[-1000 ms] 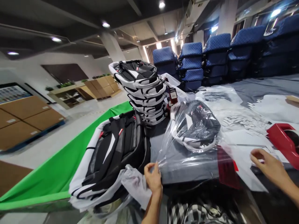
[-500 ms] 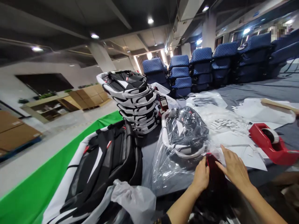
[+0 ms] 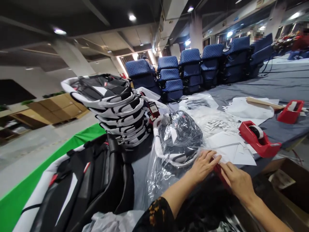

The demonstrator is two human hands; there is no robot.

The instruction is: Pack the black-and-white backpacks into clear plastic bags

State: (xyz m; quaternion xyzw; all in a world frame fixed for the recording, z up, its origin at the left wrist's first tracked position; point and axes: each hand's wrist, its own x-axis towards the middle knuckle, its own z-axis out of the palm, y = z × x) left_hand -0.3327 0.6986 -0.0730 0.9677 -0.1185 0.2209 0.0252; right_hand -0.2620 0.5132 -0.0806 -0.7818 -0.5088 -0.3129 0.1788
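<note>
My left hand (image 3: pixel 204 165) lies over the edge of a clear plastic bag (image 3: pixel 156 180), its fingers bent and close together on the plastic. Right beside it, my right hand (image 3: pixel 238 180) is closed on a dark red flat piece (image 3: pixel 220 176), whose kind I cannot make out; my fingers hide part of it. Inside the clear bag lies a black and white backpack (image 3: pixel 183 135). Another backpack (image 3: pixel 94 180), unwrapped, rests to the left, with crumpled translucent plastic (image 3: pixel 111 222) in front of it.
Several backpacks (image 3: pixel 120 109) form a tall stack at the left, with a dark red hang tag (image 3: pixel 153 109). Two red tape dispensers (image 3: pixel 259 138) stand at the right, near white sheets (image 3: pixel 236 149). Blue quilted bags (image 3: pixel 169 75) are piled behind. An open carton (image 3: pixel 287 180) sits below the table.
My view has swung right, bringing in a second tape dispenser. My left hand has reached across the top of the red piece, and the right hand's spread fingers have closed on it.
</note>
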